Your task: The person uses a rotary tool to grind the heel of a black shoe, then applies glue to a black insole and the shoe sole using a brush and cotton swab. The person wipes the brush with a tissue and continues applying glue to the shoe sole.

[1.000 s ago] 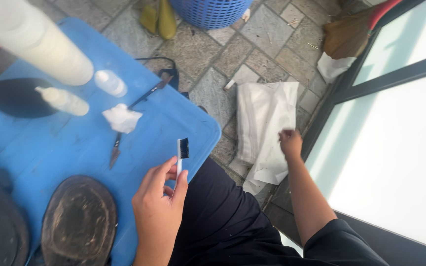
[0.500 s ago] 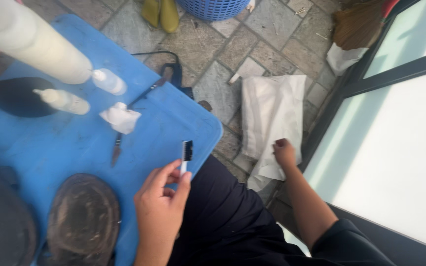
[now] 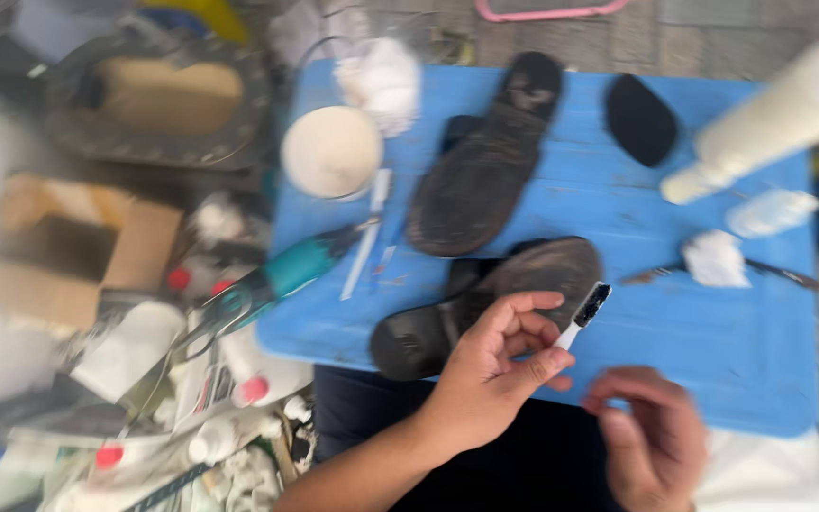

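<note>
My left hand (image 3: pixel 495 365) pinches a small brush (image 3: pixel 585 313) with a white handle and black bristles, held just above the near edge of the blue board (image 3: pixel 713 351). The bristles point up and to the right. Right behind the brush lies a worn black shoe (image 3: pixel 485 303), sole up. My right hand (image 3: pixel 651 441) hovers blurred just below and right of the left hand, fingers loosely curled with nothing seen in them.
On the board lie a second black sole (image 3: pixel 485 175), a black heel piece (image 3: pixel 639 118), a white bottle (image 3: pixel 779 114), a white wad (image 3: pixel 713 258) on a thin metal tool, and a round white lid (image 3: pixel 331 150). A teal-handled tool (image 3: pixel 286 270), a cardboard box (image 3: pixel 68 251) and small bottles clutter the left.
The view has swung round from the cloth on the paving to the whole board. My right hand has come back from the white cloth to beside the left hand, which still holds the brush.
</note>
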